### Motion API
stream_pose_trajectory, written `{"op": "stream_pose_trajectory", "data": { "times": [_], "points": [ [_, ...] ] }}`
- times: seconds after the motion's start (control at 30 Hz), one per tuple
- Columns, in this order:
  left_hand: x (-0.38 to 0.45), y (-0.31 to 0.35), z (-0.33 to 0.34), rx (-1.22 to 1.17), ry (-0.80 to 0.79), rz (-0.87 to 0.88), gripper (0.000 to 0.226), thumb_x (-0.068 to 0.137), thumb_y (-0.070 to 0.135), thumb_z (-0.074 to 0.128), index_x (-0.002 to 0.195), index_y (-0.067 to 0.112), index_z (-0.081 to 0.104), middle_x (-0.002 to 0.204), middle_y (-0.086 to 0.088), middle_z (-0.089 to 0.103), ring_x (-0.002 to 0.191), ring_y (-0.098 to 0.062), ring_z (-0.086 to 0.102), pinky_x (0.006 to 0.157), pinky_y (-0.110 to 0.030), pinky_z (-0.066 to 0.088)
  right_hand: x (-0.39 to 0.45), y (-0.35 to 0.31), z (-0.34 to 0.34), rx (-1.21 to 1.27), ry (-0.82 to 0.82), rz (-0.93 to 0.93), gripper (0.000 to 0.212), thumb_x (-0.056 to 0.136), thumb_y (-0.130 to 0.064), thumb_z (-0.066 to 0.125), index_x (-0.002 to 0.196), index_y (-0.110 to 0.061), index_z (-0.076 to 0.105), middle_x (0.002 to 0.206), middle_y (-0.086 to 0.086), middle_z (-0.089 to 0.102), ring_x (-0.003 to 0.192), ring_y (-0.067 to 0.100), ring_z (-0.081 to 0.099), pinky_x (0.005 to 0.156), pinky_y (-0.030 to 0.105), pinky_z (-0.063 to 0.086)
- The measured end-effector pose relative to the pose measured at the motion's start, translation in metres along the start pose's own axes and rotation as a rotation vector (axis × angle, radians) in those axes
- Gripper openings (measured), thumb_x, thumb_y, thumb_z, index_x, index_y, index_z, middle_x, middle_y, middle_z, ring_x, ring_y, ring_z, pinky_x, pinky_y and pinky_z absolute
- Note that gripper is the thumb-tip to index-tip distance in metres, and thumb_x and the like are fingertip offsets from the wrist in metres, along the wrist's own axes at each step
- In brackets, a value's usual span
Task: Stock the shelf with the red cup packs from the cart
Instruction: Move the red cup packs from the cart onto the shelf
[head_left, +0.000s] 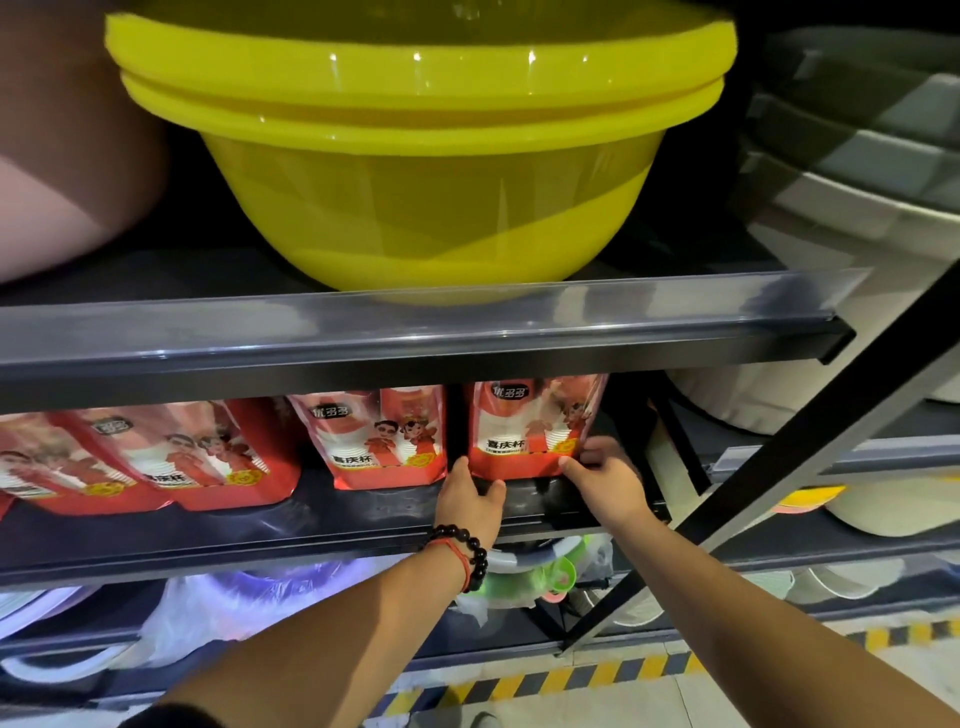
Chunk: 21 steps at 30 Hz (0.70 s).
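Red packs lean in a row along the shelf, tipping at its left end. The left hand pinches the bottom left corner of the rightmost pack, which stands upright near the shelf's right end; the right hand pinches its bottom right corner. The pack looks light, soft and slick (glossy film over stacked cups), so holding the stiffer bottom corners seems wisest. Yellow basins sit on the shelf above.
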<state>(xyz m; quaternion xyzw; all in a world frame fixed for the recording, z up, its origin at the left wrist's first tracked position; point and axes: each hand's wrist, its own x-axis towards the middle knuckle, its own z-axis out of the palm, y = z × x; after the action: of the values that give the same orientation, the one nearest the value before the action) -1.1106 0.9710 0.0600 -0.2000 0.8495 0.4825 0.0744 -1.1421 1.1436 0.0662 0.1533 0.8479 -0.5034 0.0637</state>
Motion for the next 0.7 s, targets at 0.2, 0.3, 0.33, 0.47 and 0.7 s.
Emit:
{"op": "stream_pose_trajectory", "data": {
  "times": [0.2,0.3,0.33,0.47,0.7],
  "points": [
    [-0.020,-0.037,-0.037,-0.094,-0.003,0.038,0.040,0.092,0.023,0.061,0.131,0.015,0.056,0.131,-0.004,0.059,0.122,-0.021,0.054,0.100,-0.023,0.038,-0.041,-0.014,0.027,0.021,0.054,-0.070,0.017,0.085,-0.019,0.070,0.074,-0.012,0.060,0.072,0.003,0.067,0.069,0.014,0.059,0.063,0.023,0.043],
    [-0.025,-0.062,-0.073,-0.182,-0.003,0.015,0.027,0.090,0.017,0.063,0.116,0.017,0.062,0.112,-0.005,0.067,0.108,-0.023,0.062,0.098,-0.031,0.046,-0.064,-0.038,0.074,0.027,-0.030,-0.181,0.015,0.084,-0.013,0.070,0.073,-0.017,0.061,0.071,0.003,0.068,0.064,0.010,0.058,0.062,0.021,0.043],
    [-0.026,-0.071,-0.087,-0.191,0.008,0.013,0.024,0.089,0.015,0.063,0.114,0.017,0.062,0.108,-0.006,0.068,0.105,-0.023,0.063,0.097,-0.033,0.048,-0.072,-0.049,0.094,0.023,-0.067,-0.230,0.016,0.084,-0.013,0.070,0.073,-0.018,0.060,0.068,0.001,0.067,0.062,0.009,0.057,0.062,0.023,0.044],
    [-0.029,-0.108,-0.161,-0.253,0.108,0.025,0.020,0.088,0.010,0.062,0.105,0.018,0.062,0.098,-0.006,0.069,0.092,-0.020,0.062,0.086,-0.025,0.046,-0.105,-0.097,0.177,0.018,-0.219,-0.324,0.015,0.085,-0.012,0.071,0.081,-0.021,0.060,0.067,-0.009,0.059,0.060,-0.002,0.053,0.064,0.015,0.044],
    [-0.016,-0.152,-0.293,-0.294,0.296,0.074,0.021,0.087,0.016,0.065,0.095,0.029,0.051,0.089,0.005,0.059,0.084,-0.016,0.058,0.077,-0.027,0.045,-0.143,-0.145,0.285,0.003,-0.208,-0.307,0.053,0.083,-0.022,0.076,0.124,-0.028,0.043,0.103,-0.012,0.053,0.080,0.003,0.057,0.066,0.010,0.042]
  ]
}}
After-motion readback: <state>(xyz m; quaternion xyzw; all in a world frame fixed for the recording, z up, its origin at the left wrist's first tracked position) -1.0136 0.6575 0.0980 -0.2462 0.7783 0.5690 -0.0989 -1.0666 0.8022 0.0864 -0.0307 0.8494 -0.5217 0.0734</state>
